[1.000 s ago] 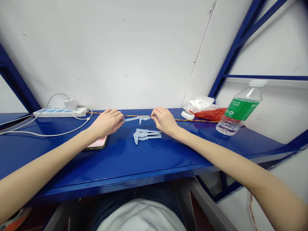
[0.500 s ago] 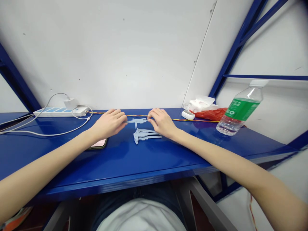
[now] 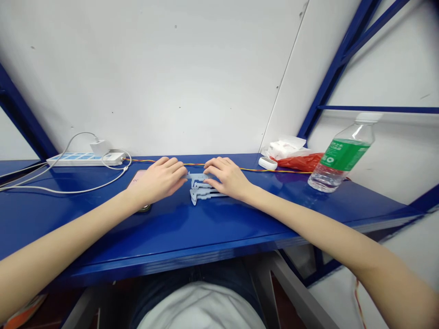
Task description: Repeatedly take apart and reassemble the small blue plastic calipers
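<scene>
A light grey-blue caliper (image 3: 197, 176) spans the gap between my two hands, just above other calipers of the same colour. My left hand (image 3: 165, 177) is closed on its left end. My right hand (image 3: 226, 177) grips the right part, with thumb and fingers pinched around it. Below, more light grey-blue calipers (image 3: 202, 194) lie stacked on the blue table (image 3: 185, 228), jaws pointing left; my right hand covers their right ends. Under my left wrist lies a phone (image 3: 136, 179), partly hidden by the forearm.
On the left sits a white power strip (image 3: 87, 159) with a charger (image 3: 99, 147) and a looping white cable (image 3: 78, 190). To the right stand a water bottle (image 3: 341, 155), a red plastic bag (image 3: 302, 162), a tissue pack (image 3: 286, 149) and a small white device (image 3: 268, 163). Thin coloured wires run along the back.
My left hand has moved right and my right hand slightly left, so they are closer together. The held caliper sits nearer the stacked ones, and more of the phone shows.
</scene>
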Demonstrator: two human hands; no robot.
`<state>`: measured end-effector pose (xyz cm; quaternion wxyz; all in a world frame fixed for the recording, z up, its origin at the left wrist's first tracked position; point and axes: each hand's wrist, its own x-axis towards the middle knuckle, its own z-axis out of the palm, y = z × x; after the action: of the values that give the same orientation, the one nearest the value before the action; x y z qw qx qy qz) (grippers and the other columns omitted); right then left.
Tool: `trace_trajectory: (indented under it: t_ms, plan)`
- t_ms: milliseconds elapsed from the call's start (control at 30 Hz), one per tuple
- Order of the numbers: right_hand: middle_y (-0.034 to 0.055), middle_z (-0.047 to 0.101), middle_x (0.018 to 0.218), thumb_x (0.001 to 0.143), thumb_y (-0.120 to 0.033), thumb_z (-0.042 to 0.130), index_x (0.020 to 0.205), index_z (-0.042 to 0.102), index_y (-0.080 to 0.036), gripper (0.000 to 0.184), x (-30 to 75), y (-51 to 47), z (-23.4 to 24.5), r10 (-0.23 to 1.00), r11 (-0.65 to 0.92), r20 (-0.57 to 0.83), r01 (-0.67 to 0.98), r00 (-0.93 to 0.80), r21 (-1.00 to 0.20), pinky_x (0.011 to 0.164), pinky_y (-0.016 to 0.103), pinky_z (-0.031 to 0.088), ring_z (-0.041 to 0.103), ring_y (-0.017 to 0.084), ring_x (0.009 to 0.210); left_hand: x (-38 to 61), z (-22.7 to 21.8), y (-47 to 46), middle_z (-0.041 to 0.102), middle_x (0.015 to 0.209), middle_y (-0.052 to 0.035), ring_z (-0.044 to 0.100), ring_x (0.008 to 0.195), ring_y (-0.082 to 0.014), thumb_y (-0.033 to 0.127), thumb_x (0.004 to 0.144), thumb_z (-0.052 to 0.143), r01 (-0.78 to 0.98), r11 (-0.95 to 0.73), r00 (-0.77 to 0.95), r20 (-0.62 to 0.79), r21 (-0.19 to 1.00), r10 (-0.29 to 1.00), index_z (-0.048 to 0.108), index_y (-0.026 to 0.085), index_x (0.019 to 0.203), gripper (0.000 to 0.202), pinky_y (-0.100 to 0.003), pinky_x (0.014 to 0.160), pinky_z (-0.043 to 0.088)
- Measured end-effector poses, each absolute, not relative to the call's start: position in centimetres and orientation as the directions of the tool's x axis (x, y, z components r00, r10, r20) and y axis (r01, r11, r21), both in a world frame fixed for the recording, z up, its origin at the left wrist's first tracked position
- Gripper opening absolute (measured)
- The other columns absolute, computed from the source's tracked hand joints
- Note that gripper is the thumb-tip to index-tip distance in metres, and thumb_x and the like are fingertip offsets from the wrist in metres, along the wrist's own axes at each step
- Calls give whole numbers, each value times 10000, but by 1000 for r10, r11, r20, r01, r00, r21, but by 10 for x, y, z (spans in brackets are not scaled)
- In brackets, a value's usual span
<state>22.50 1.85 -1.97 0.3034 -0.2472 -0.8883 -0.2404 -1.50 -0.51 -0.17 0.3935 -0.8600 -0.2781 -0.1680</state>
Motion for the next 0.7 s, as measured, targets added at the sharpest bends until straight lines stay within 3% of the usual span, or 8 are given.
trace_trajectory:
  t_ms: [100, 233, 367, 600, 700]
  plan:
    - [77, 641, 979, 878, -294, 572, 878, 597, -181, 116, 231, 26, -20, 338, 719, 686, 648, -644, 253, 799, 340, 394, 563, 203, 893, -21, 1, -1, 657, 942, -117, 581, 912, -252, 363, 917, 454, 714, -477, 699, 562, -513, 441, 605, 111, 1027, 315, -363, 790, 429]
    - [72, 643, 964, 868, -293, 590, 863, 594, -177, 117, 232, 28, -21, 342, 699, 707, 670, -619, 249, 788, 334, 393, 561, 201, 880, -22, -1, -1, 658, 919, -131, 591, 914, -270, 375, 921, 426, 783, -447, 622, 552, -433, 555, 624, 101, 985, 343, -386, 794, 443]
    - [67, 647, 969, 873, -288, 584, 860, 592, -180, 109, 227, 20, -20, 291, 736, 690, 616, -663, 281, 792, 324, 386, 561, 190, 882, -11, -5, -9, 657, 933, -109, 595, 920, -248, 374, 922, 418, 670, -603, 742, 413, -433, 528, 627, 130, 959, 324, -376, 825, 451]
    - [62, 647, 953, 877, -300, 578, 854, 598, -185, 119, 228, 18, -18, 262, 719, 687, 611, -678, 330, 782, 323, 379, 547, 181, 867, -8, -1, -15, 650, 978, -103, 585, 938, -251, 340, 911, 410, 758, -577, 643, 498, -305, 581, 593, 135, 1026, 298, -385, 804, 465]
    - [59, 652, 938, 886, -296, 558, 849, 598, -185, 123, 223, 15, -19, 195, 726, 681, 571, -706, 383, 780, 324, 380, 545, 180, 861, -4, 0, -20, 638, 971, -92, 577, 930, -244, 314, 890, 420, 768, -586, 628, 483, -257, 610, 583, 158, 981, 243, -372, 799, 462]
